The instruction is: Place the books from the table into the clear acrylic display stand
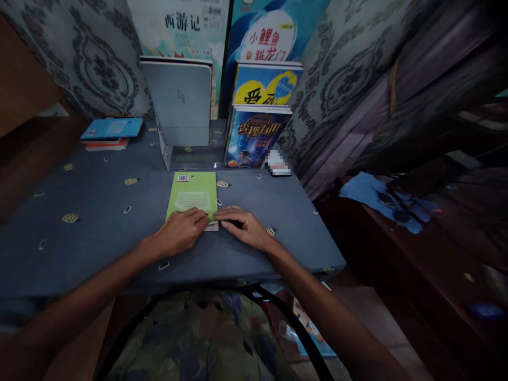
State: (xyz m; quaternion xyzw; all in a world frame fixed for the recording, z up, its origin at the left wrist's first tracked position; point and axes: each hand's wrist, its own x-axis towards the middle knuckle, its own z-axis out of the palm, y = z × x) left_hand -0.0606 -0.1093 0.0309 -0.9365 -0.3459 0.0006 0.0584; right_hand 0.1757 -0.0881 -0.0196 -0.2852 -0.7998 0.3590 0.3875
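Note:
A small green book (193, 185) lies on the cloth-covered table in front of me, its barcode at the upper left. My left hand (183, 228) is closed at the book's lower edge, the fingers curled and the fingertips pressed together near the lower right corner. What the thumb does there is hidden. My right hand (243, 225) reaches in from the right with fingers stretched out, the fingertips touching the same corner and the thumb apart below them. A pale strip, seemingly page edges, shows under the cover between the hands.
Behind the green book stands a clear acrylic rack (194, 157) with a grey-blue book (182, 100) and several upright books, including a dark blue one (254, 137). A small stack of books (111, 129) lies at the left. Glasses (397, 209) rest on blue cloth at the right.

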